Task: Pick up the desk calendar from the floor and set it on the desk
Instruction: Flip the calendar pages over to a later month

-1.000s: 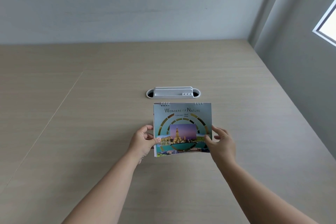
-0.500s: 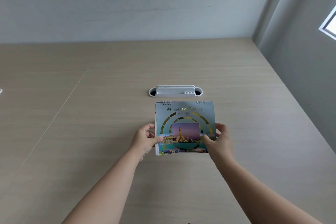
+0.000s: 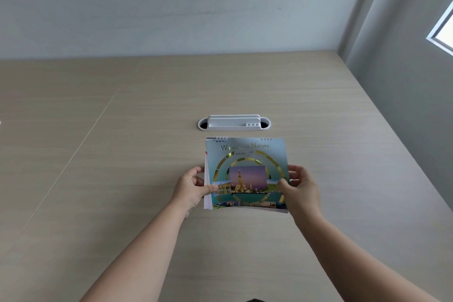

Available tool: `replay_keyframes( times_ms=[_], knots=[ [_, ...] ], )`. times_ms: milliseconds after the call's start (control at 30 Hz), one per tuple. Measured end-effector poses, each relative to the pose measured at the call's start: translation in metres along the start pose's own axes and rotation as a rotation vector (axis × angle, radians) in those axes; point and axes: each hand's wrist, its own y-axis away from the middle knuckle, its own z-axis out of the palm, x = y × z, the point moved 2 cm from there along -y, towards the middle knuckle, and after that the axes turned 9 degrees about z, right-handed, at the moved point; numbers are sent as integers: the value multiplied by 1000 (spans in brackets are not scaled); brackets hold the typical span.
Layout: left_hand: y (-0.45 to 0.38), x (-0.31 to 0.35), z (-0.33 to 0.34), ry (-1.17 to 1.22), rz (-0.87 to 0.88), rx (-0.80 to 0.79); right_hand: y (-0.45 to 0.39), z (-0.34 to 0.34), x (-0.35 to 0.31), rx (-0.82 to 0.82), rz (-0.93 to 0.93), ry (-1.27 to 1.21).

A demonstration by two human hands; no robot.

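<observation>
The desk calendar, a spiral-bound block with a blue-grey cover reading "Wonders of Nature" and a temple photo, is over the light wooden desk near its middle. My left hand grips its left edge, thumb on the cover. My right hand grips its right edge, thumb on the cover and fingers behind. Whether the calendar's lower edge touches the desk I cannot tell.
A white oval cable grommet with a slotted holder is set into the desk just beyond the calendar. A grey wall runs along the far edge, another wall with a window stands on the right.
The calendar has shifted slightly to the right and a little away from me, with both hands still on its sides. My right fingers have wrapped further behind its right edge.
</observation>
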Motion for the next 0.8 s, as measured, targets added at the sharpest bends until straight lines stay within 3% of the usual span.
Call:
replay_keyframes(
  times_ms=[233, 400, 500, 633, 700, 800],
  knots=[
    [19, 8, 2, 293, -82, 10, -9, -10, -39, -291, 151, -345],
    [27, -8, 2, 243, -121, -49, -21, -13, -85, -545, 179, -782],
    [33, -11, 7, 237, -114, -65, -28, -10, -97, -531, 52, -592],
    [36, -9, 9, 224, -109, -71, -40, -1, -70, -254, -45, -142],
    [36, -6, 6, 216, -105, -60, -43, 1, -44, -231, 44, -24],
    [39, 14, -1, 277, -110, -84, -43, -2, -14, -268, 218, -35]
  ],
)
